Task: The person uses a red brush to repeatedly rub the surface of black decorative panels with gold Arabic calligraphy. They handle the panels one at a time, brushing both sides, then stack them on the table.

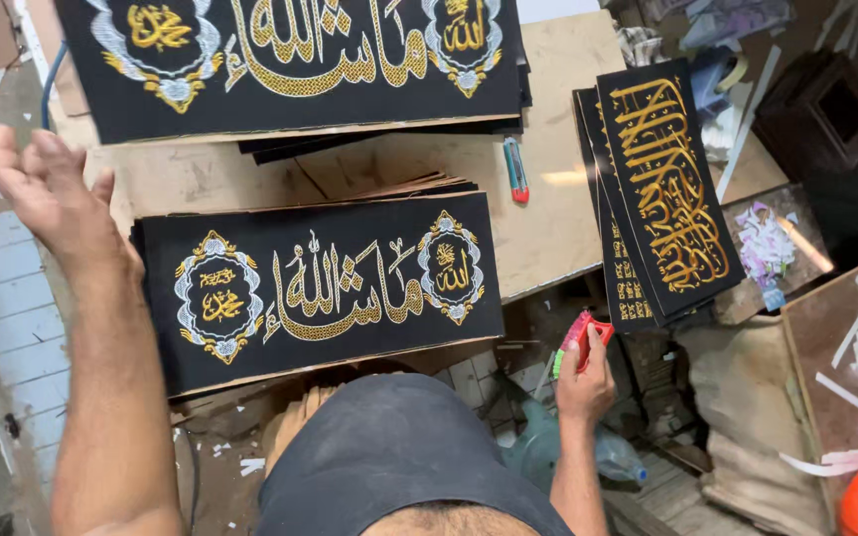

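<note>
Red tool (588, 340), small, with a green-white part, is gripped in the right hand (585, 382), low and right of the black embroidered panel (325, 288). Fingers are closed around it. That panel, with gold and silver stitching, tops a stack on the plywood table (558, 223) and lies flat, long side across. Left hand (47, 189) is raised at the panel's left end, fingers spread, holding nothing, not touching the cloth. A blue-red cutter (516, 169) lies on bare wood beyond. Farther back is another long panel (290, 60); on the right, a tilted stack of upright gold-lettered panels (667, 189).
</note>
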